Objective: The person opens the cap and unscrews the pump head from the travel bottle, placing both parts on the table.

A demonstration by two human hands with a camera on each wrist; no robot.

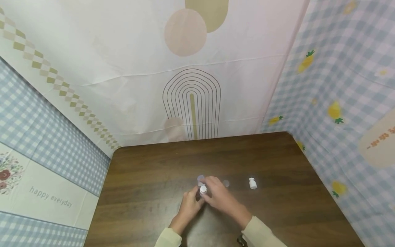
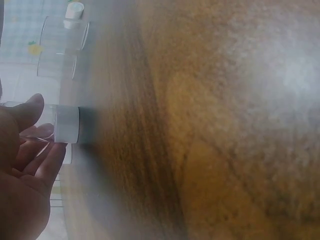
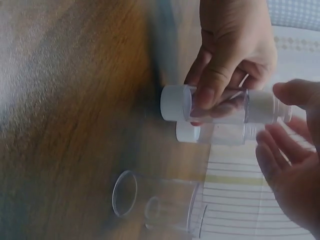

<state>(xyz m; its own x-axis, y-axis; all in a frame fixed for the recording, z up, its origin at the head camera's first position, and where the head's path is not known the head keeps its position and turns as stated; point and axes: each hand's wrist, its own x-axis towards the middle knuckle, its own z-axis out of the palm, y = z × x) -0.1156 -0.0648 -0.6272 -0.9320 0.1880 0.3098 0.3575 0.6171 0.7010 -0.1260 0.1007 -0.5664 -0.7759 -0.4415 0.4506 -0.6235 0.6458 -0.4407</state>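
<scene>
A clear bottle with a white base [image 3: 172,103] and white top [image 1: 203,189] stands upright at the table's middle. Round its clear body curl the fingers and thumb of my left hand [image 1: 189,204]; the same grip shows in the left wrist view, above the white base [image 2: 67,124]. My right hand [image 1: 220,195] pinches the white top [image 3: 261,106] between thumb and fingertips. Just behind stands a second clear bottle [image 3: 220,134], also white at its base and partly hidden by the first bottle and the fingers.
Clear cylindrical covers [image 3: 125,194] stand to the right of the bottles; from above they look like a faint round shape [image 1: 226,183]. Farther right, a small white piece with a narrower top [image 1: 253,183] is on the brown wooden table [image 1: 148,171]. Patterned cloth [image 1: 139,103] hangs behind.
</scene>
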